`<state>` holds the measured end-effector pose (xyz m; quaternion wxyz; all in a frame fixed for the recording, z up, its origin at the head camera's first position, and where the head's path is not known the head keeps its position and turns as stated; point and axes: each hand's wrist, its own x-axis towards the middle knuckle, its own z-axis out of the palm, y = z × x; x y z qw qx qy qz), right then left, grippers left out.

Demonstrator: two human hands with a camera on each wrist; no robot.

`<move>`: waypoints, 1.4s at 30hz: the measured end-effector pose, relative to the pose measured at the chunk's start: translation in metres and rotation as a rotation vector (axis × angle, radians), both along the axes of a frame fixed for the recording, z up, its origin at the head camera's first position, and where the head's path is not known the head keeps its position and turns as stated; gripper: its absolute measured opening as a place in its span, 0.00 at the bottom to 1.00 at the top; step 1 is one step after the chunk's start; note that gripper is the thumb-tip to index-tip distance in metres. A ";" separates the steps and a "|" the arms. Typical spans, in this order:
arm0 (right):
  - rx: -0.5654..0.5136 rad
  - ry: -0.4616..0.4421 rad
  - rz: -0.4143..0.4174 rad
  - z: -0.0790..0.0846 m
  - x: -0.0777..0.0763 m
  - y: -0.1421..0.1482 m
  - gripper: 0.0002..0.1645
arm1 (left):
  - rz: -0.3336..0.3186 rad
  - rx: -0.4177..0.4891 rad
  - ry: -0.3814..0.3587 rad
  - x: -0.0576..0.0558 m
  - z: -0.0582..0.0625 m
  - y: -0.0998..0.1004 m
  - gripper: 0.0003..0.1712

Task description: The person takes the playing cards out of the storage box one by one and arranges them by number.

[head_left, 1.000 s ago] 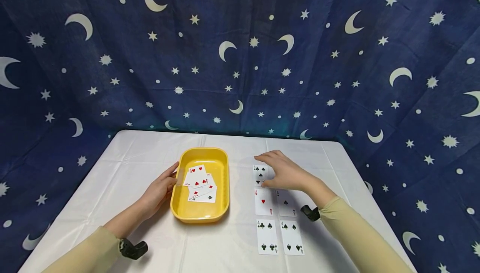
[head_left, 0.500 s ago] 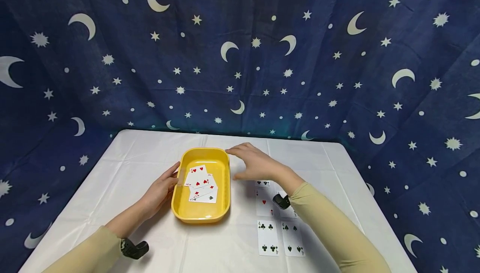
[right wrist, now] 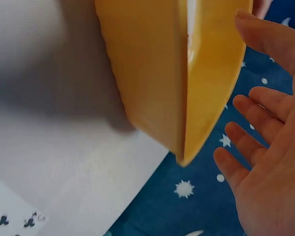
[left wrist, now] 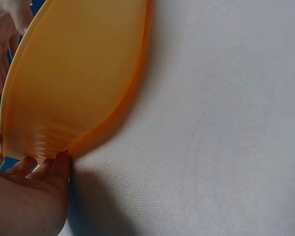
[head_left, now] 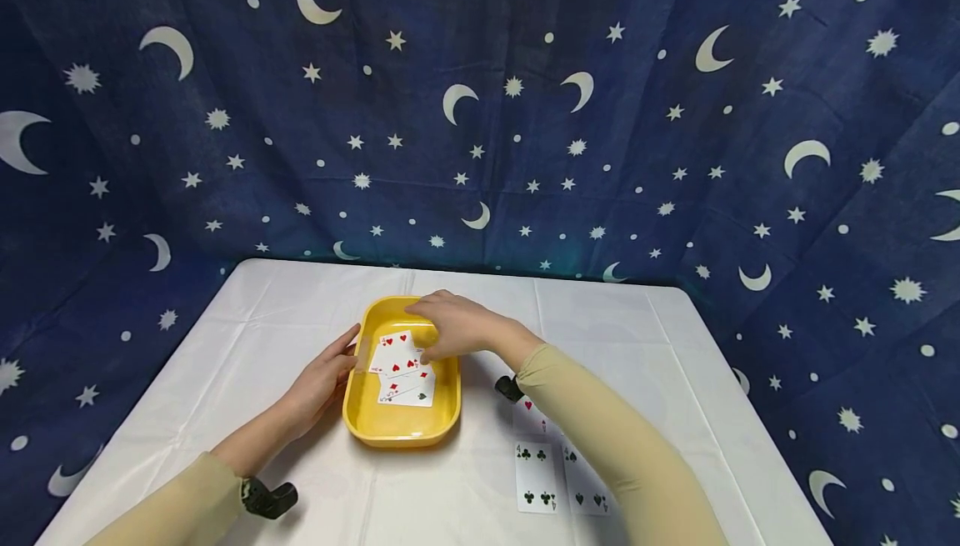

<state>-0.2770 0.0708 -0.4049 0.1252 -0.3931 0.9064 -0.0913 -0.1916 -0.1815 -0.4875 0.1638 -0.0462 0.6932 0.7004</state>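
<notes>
A yellow plastic tray (head_left: 402, 429) stands on the table with several overlapping playing cards in it, a four of hearts (head_left: 392, 352) on top. My left hand (head_left: 318, 383) holds the tray's left side; in the left wrist view its fingers (left wrist: 59, 169) press the outer wall near the rim. My right hand (head_left: 465, 325) hovers over the tray's right half, fingers spread and thumb close above the cards. The right wrist view shows the right palm (right wrist: 273, 162) with nothing in it.
Right of the tray lie face-up cards: a four of clubs (head_left: 536, 479), a four of spades (head_left: 585, 483) and an ace of hearts (head_left: 529, 417) partly under the right sleeve (head_left: 615, 438). A white cloth (head_left: 300, 296) covers the table, and a dark blue star-and-moon curtain (head_left: 480, 112) hangs behind.
My right hand has moved left from above the five of clubs to over the tray, its forearm now covering some cards. The left hand and tray have stayed put.
</notes>
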 end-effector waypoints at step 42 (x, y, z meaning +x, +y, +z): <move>0.279 0.026 0.016 -0.049 -0.012 -0.046 0.47 | -0.005 0.009 0.006 -0.001 -0.001 -0.002 0.40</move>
